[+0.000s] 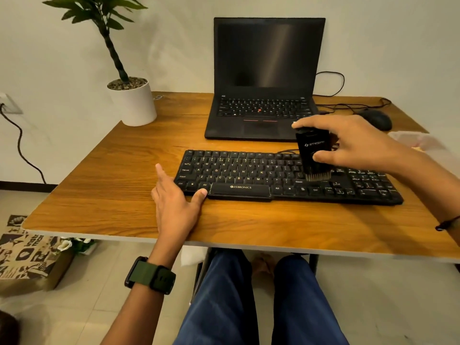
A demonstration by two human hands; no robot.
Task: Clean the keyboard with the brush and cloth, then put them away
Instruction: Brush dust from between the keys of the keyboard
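Observation:
A black keyboard point(249, 174) lies across the middle of the wooden table point(112, 185). My right hand point(353, 143) grips a black block-shaped brush point(314, 150) from above, thumb on its near face. The brush stands upright with its pale bristles on the keys right of the letter block. My left hand point(176, 202) rests flat at the keyboard's front left corner, thumb against the front edge beside the space bar. No cloth can be made out for certain.
An open black laptop point(263, 78) stands behind the keyboard. A potted plant point(132, 100) is at the back left corner, a black mouse point(377, 119) with cables at the back right. A pale translucent thing point(418, 140) lies at the right edge.

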